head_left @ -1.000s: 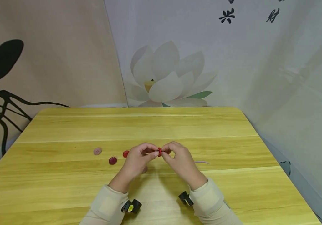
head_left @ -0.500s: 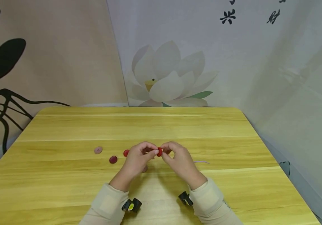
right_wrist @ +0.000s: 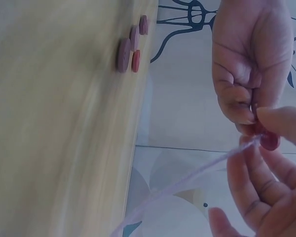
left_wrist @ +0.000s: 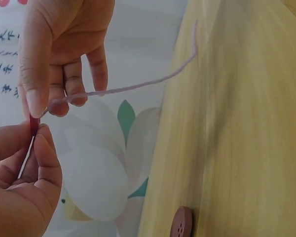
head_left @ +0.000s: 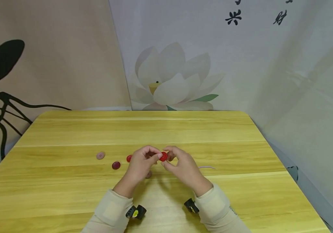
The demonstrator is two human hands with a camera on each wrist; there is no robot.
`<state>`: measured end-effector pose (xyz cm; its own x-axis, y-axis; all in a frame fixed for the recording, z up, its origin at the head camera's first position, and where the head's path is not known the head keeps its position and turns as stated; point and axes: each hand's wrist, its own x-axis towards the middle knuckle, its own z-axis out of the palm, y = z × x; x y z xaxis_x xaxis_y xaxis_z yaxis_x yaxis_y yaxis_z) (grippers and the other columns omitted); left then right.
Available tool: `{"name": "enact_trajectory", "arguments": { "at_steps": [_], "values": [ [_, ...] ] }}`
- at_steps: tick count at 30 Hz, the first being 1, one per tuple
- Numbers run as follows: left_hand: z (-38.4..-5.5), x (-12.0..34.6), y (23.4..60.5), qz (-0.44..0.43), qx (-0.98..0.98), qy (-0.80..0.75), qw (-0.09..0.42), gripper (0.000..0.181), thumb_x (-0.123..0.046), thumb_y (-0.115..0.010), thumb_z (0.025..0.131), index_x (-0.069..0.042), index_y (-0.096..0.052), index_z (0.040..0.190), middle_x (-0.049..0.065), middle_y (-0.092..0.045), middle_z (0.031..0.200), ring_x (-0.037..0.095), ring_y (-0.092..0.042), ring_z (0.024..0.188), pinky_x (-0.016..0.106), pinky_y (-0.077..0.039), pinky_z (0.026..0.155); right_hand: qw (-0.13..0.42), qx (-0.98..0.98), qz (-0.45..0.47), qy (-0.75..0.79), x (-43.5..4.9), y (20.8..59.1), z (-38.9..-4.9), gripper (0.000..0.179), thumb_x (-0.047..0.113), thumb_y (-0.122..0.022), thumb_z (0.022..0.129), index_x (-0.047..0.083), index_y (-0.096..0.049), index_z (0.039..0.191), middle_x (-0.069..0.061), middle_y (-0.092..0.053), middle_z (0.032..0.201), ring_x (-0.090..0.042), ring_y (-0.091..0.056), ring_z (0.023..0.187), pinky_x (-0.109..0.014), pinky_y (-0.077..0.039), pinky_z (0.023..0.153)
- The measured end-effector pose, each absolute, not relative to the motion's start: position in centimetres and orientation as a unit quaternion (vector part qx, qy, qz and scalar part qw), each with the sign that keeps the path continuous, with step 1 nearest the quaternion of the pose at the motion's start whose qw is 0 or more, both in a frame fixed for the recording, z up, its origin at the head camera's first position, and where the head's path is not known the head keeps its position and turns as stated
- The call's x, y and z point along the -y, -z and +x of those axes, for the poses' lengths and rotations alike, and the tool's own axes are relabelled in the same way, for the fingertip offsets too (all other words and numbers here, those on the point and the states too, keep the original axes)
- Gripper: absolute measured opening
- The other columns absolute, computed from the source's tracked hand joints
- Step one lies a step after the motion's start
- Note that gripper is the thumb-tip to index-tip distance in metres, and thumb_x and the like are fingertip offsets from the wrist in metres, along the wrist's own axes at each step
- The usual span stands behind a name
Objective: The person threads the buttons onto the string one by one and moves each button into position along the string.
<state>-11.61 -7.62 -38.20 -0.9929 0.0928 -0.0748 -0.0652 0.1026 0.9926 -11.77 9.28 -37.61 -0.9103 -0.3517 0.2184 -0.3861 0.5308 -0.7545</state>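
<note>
The left hand (head_left: 138, 165) pinches a red button (head_left: 163, 156) above the table (head_left: 166, 129). The right hand (head_left: 185, 166) brackets its edge, fingers bent and parted; whether they grip cannot be determined. A purple string (left_wrist: 130, 88) trails rightward. Four loose buttons (head_left: 116, 165) lie leftward. Behind: printed backdrop (head_left: 242, 64).

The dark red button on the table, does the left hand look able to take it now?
Probably yes: nothing covers the dark red button, and it lies near the left hand. But that hand pinches a brighter button, so it may need to let go first.
</note>
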Motion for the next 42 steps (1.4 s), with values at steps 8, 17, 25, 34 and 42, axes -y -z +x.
{"name": "enact_trajectory", "arguments": {
  "at_steps": [8, 17, 25, 34, 42],
  "values": [
    [-11.71, 7.51, 38.41, 0.007, -0.756, -0.653, 0.036, 0.007, -0.010, -0.063, 0.094, -0.003, -0.065, 0.094, 0.006, -0.059, 0.081, 0.016, -0.048, 0.062, 0.022, -0.030, 0.042, 0.024, 0.882, 0.216, -0.418, -9.14, 37.65, -11.81, 0.033, 0.015, -0.074, 0.086, 0.011, -0.062, 0.117, 0.007, -0.061, 0.086, -0.015, -0.057, 0.087, -0.035, -0.047, 0.076],
    [-11.65, 7.11, 38.68, 0.026, -0.794, -0.607, -0.008, 0.006, -0.009, -0.067, 0.091, -0.003, -0.067, 0.091, 0.006, -0.065, 0.086, 0.016, -0.054, 0.074, 0.025, -0.046, 0.062, 0.035, 0.891, 0.221, -0.395, -9.24, 37.64, -11.76, 0.025, 0.016, -0.075, 0.085, 0.013, -0.064, 0.108, 0.006, -0.062, 0.089, -0.016, -0.057, 0.088, -0.038, -0.048, 0.078],
    [-11.60, 6.91, 38.75, 0.036, -0.802, -0.597, -0.012, 0.006, -0.010, -0.067, 0.091, -0.004, -0.067, 0.091, 0.005, -0.066, 0.087, 0.017, -0.058, 0.080, 0.030, -0.049, 0.070, 0.036, 0.900, 0.224, -0.372, -9.40, 37.81, -11.89, 0.022, 0.018, -0.074, 0.086, 0.014, -0.065, 0.105, 0.004, -0.063, 0.095, -0.015, -0.057, 0.092, -0.037, -0.048, 0.081],
    [-11.50, 7.24, 38.77, 0.034, -0.793, -0.608, -0.006, 0.004, -0.008, -0.067, 0.091, -0.003, -0.067, 0.092, 0.008, -0.065, 0.087, 0.015, -0.053, 0.069, 0.024, -0.042, 0.054, 0.030, 0.900, 0.223, -0.375, -9.71, 37.98, -12.26, 0.023, 0.018, -0.075, 0.085, 0.012, -0.065, 0.105, 0.000, -0.065, 0.099, -0.024, -0.060, 0.097, -0.040, -0.048, 0.085],
    [-11.45, 7.51, 38.73, 0.014, -0.775, -0.632, 0.021, 0.006, -0.008, -0.065, 0.092, -0.002, -0.066, 0.094, 0.016, -0.061, 0.088, 0.012, -0.041, 0.054, 0.020, -0.032, 0.041, 0.018, 0.902, 0.226, -0.369, -10.05, 38.33, -12.44, 0.026, 0.018, -0.075, 0.085, 0.010, -0.065, 0.107, 0.000, -0.065, 0.100, -0.025, -0.060, 0.098, -0.041, -0.048, 0.085]
  ]
}}
